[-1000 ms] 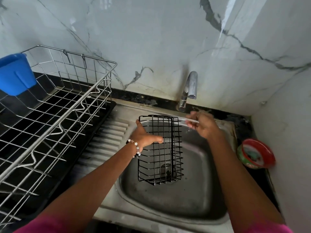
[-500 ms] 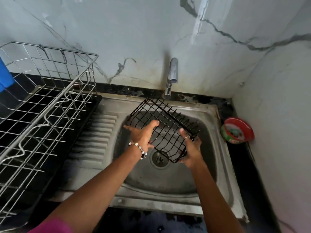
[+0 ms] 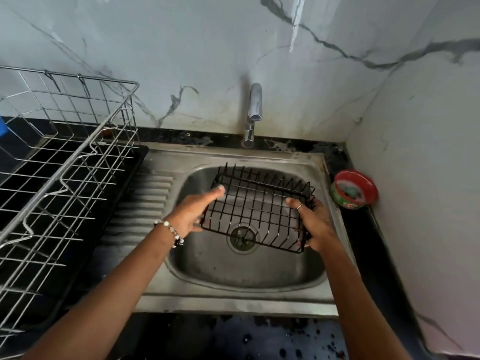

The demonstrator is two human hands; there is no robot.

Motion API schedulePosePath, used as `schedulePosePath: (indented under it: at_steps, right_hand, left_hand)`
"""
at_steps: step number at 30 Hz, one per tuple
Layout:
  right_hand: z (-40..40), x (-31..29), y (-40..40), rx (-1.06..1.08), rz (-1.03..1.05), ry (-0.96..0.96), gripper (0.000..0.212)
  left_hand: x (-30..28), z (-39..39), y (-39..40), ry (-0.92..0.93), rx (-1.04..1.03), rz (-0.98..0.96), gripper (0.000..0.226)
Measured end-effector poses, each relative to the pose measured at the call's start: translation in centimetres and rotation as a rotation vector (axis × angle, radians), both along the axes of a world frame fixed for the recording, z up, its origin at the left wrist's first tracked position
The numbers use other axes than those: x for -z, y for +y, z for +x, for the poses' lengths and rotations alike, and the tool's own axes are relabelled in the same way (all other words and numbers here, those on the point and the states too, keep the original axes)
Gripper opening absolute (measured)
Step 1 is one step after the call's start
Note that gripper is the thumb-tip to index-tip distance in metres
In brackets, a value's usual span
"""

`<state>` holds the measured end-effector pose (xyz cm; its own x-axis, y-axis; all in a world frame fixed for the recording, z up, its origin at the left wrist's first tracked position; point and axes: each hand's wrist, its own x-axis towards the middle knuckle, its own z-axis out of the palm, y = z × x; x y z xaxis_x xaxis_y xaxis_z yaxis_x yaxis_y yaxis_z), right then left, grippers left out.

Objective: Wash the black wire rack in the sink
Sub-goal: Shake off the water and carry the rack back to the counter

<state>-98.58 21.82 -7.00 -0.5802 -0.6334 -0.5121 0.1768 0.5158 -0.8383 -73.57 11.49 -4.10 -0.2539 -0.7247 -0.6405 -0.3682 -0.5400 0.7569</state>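
While held over sink [image 3: 259, 292]: black wire rack [image 3: 255, 209], left hand [image 3: 191, 213] fingers straight along edge, right hand [image 3: 313, 224] fingers curled round corner.

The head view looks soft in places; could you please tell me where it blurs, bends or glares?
In the head view, motion blur smears the black wire rack and the left hand; the right hand is a little sharper. Wide-angle distortion bows the steel dish rack and the sink rim. A bright streak of glare runs down the marble wall; the tap stays crisp.
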Motion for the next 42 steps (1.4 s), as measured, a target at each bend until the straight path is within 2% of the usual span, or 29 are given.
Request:
schedulePosePath:
  at_steps: [2, 6, 10, 12, 14, 16, 18, 22, 24, 27, 29, 34, 38, 40, 42]
  right_hand:
    - [0.4, 0.2, -0.3, -0.037, 0.006, 0.033, 0.107]
    - [0.6, -1.9, -0.7, -0.001, -0.09, 0.124, 0.108]
    - [0.5, -3.2, -0.4, -0.037, -0.216, 0.234, 0.102]
    - [0.9, -2.9, -0.8, -0.068, -0.144, 0.202, 0.098]
    - [0.6, -1.4, -1.0, -0.076, -0.042, 0.143, 0.108]
    - [0.2, -0.7, -1.1, -0.1, -0.044, 0.16, 0.108]
    - [0.8, -2.9, -0.7, -0.105, -0.05, 0.197, 0.092]
    - [-0.1, -4.1, -0.6, -0.018, -0.201, 0.183, 0.084]
    - [0.4, -3.8, -0.7, -0.032, -0.176, 0.156, 0.081]
    - [0.9, -2.1, -0.4, -0.076, -0.041, 0.144, 0.099]
    - [0.5, -1.0, -0.4, -0.086, -0.04, 0.13, 0.106]
    - [0.6, -1.9, -0.2, -0.029, -0.113, 0.122, 0.108]
    - [1.2, -1.6, -0.2, -0.075, -0.01, 0.064, 0.096]
    - [1.0, -1.3, -0.1, -0.054, -0.039, 0.066, 0.098]
    - [0.7, -1.5, 0.0, -0.045, -0.104, 0.103, 0.099]
  left_hand:
    - [0.2, -0.8, 0.4, -0.148, 0.058, -0.053, 0.074]
    - [-0.6, -1.2, 0.2, -0.12, -0.018, -0.154, 0.124]
    - [-1.0, -1.1, 0.7, -0.073, -0.097, -0.372, 0.121]
    - [-0.2, -1.1, 0.9, -0.095, -0.136, -0.313, 0.13]
    - [0.6, -1.0, 1.3, -0.136, -0.137, -0.181, 0.142]
    - [1.1, -0.7, 1.4, -0.126, -0.131, -0.144, 0.142]
    - [0.7, -0.7, 1.3, -0.102, -0.125, -0.153, 0.137]
    - [-0.2, -1.2, 1.3, -0.105, -0.138, -0.318, 0.14]
    - [0.0, -1.2, 1.5, -0.124, -0.172, -0.344, 0.129]
    - [1.1, -1.2, 1.9, -0.132, -0.163, -0.203, 0.129]
    - [1.5, -1.0, 2.2, -0.131, -0.173, -0.2, 0.124]
    - [0.9, -1.0, 2.3, -0.112, -0.194, -0.308, 0.119]
    - [0.9, -1.3, 2.2, -0.158, -0.205, -0.178, 0.115]
    - [0.9, -1.4, 2.4, -0.139, -0.204, -0.203, 0.119]
    - [1.0, -1.6, 2.7, -0.124, -0.226, -0.253, 0.114]
